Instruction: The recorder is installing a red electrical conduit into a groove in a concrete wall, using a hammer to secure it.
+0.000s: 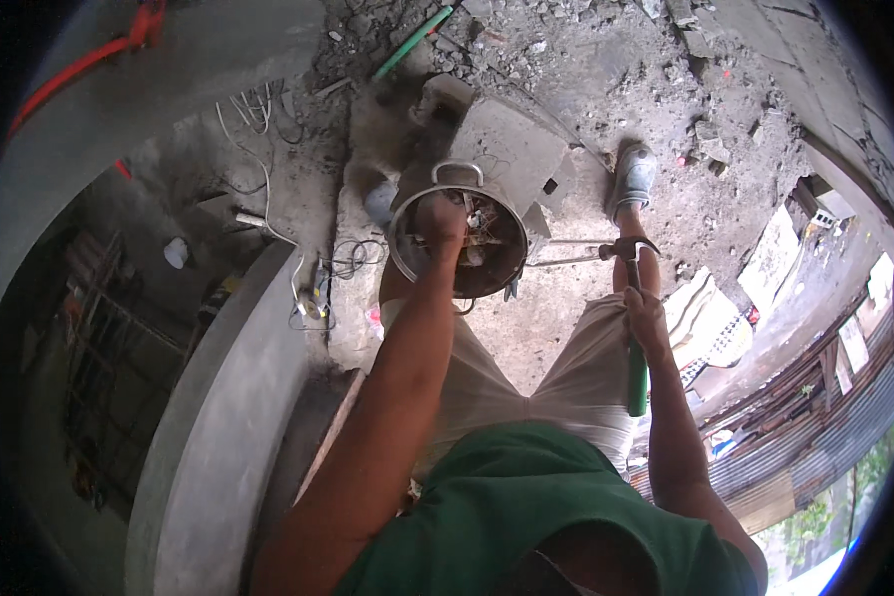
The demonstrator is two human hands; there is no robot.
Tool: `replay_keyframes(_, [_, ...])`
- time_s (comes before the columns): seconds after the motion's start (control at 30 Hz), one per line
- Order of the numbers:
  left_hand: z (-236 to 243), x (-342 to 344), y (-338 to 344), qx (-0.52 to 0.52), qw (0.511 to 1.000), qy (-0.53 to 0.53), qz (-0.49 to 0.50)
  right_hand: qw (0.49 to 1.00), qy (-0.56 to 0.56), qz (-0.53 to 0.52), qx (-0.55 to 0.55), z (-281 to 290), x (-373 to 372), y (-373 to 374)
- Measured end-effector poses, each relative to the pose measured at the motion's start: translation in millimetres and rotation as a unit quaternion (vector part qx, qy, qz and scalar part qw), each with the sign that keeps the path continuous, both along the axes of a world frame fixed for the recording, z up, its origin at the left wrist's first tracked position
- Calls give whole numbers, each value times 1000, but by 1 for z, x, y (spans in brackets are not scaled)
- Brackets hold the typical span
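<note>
My left hand reaches down into a round metal pot with side handles, among small jumbled metal pieces and debris; its fingers are too obscured to tell what they hold. My right hand grips a claw hammer with a green handle, held upright beside my right thigh with the head at the top. The pot sits between my legs, at the near end of a broken concrete slab. Thin rods run from near the pot toward the hammer head.
Rubble and a green tube lie ahead. At the left are a low concrete wall, loose cables and a red pipe. Pale sheets and corrugated metal are at the right.
</note>
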State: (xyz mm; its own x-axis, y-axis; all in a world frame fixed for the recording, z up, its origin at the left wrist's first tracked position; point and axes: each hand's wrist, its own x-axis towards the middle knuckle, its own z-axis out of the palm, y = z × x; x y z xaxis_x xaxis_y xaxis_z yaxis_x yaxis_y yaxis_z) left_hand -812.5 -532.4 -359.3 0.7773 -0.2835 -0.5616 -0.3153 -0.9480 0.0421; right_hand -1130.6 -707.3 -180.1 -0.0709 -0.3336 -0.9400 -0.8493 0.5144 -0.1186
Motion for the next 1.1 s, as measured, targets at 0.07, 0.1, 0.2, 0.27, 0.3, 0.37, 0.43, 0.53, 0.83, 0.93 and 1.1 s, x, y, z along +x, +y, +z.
replay_keyframes(0.07, [23,11,5,-79,995,-26,-61,1000,4,21,16,-1,-1,-1])
replay_keyframes(0.1, [33,16,9,-76,995,-25,-60,1000,-1,28,8,-1,0,-2])
replay_keyframes(0.2, [60,17,25,-204,878,274,336,1000,-4,29,5,0,4,-4])
replay_keyframes(0.27, [68,24,32,-131,907,284,283,1000,5,25,3,1,8,-6])
replay_keyframes(0.3, [69,25,34,-56,928,291,226,1000,-9,21,-6,2,9,-6])
replay_keyframes(0.37, [65,27,31,-143,965,200,93,1000,2,-4,14,2,11,-6])
replay_keyframes(0.43, [55,27,24,-228,969,86,-44,1000,-1,-3,15,1,9,-4])
replay_keyframes(0.53, [35,23,6,-138,988,19,-74,1000,-11,6,11,-5,3,0])
replay_keyframes(0.83, [-20,-16,-16,-31,990,-121,68,999,0,49,-20,-16,-2,5])
replay_keyframes(0.93, [-39,-25,-11,-103,973,-96,185,998,-10,52,-27,-17,-5,4])
replay_keyframes(1.1, [-49,-32,1,-83,972,-215,45,995,-19,83,-46,-28,-25,5])
